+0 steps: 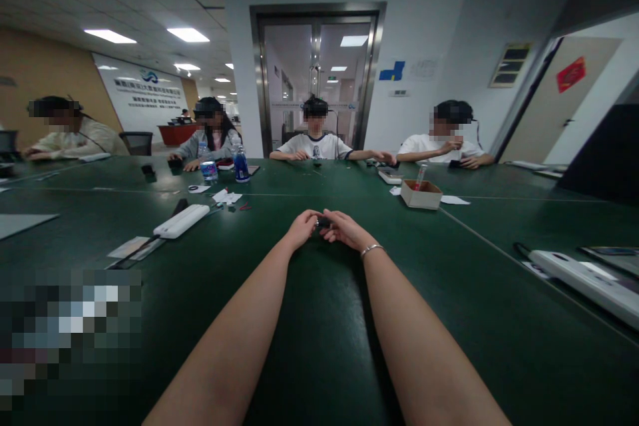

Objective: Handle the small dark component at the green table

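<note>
Both of my arms reach forward over the green table (319,319), and the hands meet near its middle. A small black object (323,221) sits between them, too small and too covered by fingers to name. My left hand (302,229) is closed on its left end, thumb and forefinger pinching it. My right hand (349,229), with a silver bangle (372,249) at the wrist, grips the other end with fingers curled.
White power strips lie at the left (184,221) and right (589,283). Farther off stand a small cardboard box (421,196), a blue-labelled bottle (241,166) and paper scraps (227,196). Several people sit along the far side, including one in a white shirt (324,146).
</note>
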Demonstrator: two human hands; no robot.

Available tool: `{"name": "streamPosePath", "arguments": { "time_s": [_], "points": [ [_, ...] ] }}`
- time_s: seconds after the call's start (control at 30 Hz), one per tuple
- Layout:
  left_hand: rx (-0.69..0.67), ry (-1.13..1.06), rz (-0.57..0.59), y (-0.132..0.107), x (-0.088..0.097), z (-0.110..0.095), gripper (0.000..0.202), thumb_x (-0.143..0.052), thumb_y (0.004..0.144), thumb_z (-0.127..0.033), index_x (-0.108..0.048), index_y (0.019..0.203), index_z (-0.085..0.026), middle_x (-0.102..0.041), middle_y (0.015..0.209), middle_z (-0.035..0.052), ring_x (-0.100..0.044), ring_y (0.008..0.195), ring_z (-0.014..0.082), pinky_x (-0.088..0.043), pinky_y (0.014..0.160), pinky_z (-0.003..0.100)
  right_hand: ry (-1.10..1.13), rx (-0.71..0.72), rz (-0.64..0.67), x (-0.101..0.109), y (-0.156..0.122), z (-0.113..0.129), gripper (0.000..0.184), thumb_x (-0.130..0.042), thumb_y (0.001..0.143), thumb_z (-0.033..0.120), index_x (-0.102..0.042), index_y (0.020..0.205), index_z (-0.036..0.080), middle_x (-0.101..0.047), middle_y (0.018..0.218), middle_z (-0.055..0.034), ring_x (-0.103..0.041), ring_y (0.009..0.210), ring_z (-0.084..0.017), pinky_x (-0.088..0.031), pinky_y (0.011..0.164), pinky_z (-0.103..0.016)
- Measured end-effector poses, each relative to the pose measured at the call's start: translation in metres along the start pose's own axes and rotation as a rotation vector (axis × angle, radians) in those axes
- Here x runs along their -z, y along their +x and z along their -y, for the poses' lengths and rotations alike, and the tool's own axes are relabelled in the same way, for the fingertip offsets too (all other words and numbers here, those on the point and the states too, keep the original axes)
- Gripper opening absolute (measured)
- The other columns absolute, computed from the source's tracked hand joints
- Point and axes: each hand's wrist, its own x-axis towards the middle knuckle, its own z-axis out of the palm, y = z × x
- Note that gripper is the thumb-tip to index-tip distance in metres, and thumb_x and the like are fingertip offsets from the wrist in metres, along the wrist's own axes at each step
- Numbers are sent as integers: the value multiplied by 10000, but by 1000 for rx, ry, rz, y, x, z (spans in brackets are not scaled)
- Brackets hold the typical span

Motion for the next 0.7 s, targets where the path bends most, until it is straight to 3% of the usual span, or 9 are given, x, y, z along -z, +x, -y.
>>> {"name": "streamPosePath", "arguments": {
  "time_s": [0.1,0.13,0.2,0.27,0.37,0.43,0.53,0.6,0.7],
  "points": [
    [-12,6,7,0,1,1,221,-424,865,-230,-575,1002,-143,-415,568,-50,-380,468,69,-304,438,170,-104,-1,-37,-1,3,-1,201,-618,859,313,-516,920,151,-570,533,6,-500,338,-94,-387,293,-152],
    [-15,7,7,0,1,1,222,-416,866,-216,-571,1006,-143,-416,572,-50,-377,468,68,-304,441,170,-96,21,-36,0,2,-1,209,-655,823,247,-508,946,163,-568,549,25,-503,342,-90,-397,300,-151],
    [-16,4,4,1,1,2,222,-418,864,-212,-569,1012,-145,-421,577,-50,-378,468,66,-310,448,171,-37,57,-16,1,0,0,410,-715,725,118,-469,1043,201,-580,628,51,-566,416,-100,-474,375,-166],
    [-9,1,-1,2,1,4,225,-435,862,-236,-571,1017,-147,-426,574,-50,-384,468,68,-315,452,173,16,48,-6,2,-2,1,542,-740,691,103,-421,1113,221,-594,693,45,-617,495,-119,-523,449,-191],
    [8,-3,-6,3,1,5,241,-468,855,-282,-574,1026,-149,-430,566,-50,-389,463,68,-315,451,174,8,-23,-17,3,-2,1,346,-672,811,277,-452,1055,171,-593,652,0,-600,465,-127,-497,407,-191],
    [15,-5,-8,3,1,6,244,-477,852,-290,-578,1022,-148,-434,567,-49,-389,460,66,-311,449,173,-4,-29,-28,3,-1,1,251,-630,845,296,-475,988,160,-577,612,0,-557,410,-115,-456,356,-182],
    [20,-12,-8,2,2,5,235,-470,854,-278,-581,1016,-148,-442,577,-45,-391,460,64,-308,443,170,67,43,-17,4,-2,0,428,-711,739,121,-431,1050,213,-585,668,40,-577,449,-110,-504,424,-199],
    [23,-16,-9,1,2,3,232,-469,854,-272,-580,1015,-147,-446,581,-43,-393,462,63,-310,443,169,118,54,-5,4,-3,0,537,-734,707,90,-389,1090,241,-583,688,51,-613,512,-125,-540,499,-228],
    [27,-18,-5,0,2,1,231,-478,852,-276,-580,1011,-143,-446,579,-43,-395,463,61,-312,446,167,53,-13,-10,3,-2,1,307,-654,832,262,-422,1022,195,-558,627,23,-592,474,-131,-507,434,-211]
  ]
}}
